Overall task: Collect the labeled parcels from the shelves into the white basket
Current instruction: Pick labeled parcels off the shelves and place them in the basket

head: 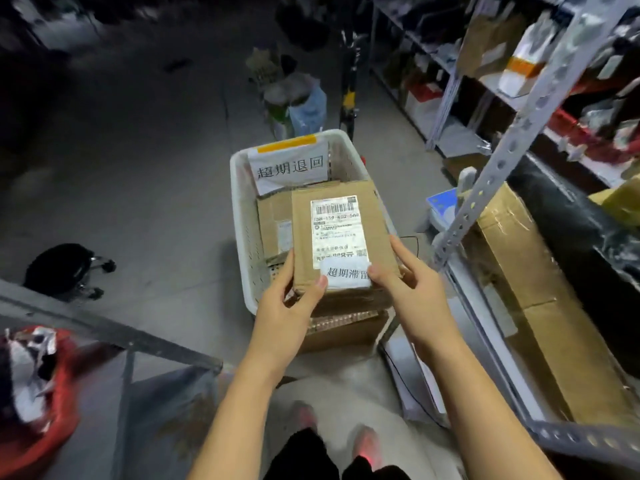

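A brown cardboard parcel [304,233] with a white shipping label and a small white tag at its near edge is held over the white basket [242,209]. My left hand [287,306] grips its near left corner, thumb on top. My right hand [408,282] grips the near right corner, thumb on the tag. The basket stands on the floor in front of me with a white paper sign [289,164] on its far wall. At least one other brown parcel [273,220] lies inside, partly hidden under the held one.
Metal shelving [519,126] full of parcels runs along the right, with large cardboard boxes [526,278] on its lowest level. Another shelf frame [114,330] with red bags [38,375] is at the near left. A black wheeled stool [65,268] stands left. Bags [298,98] sit beyond the basket.
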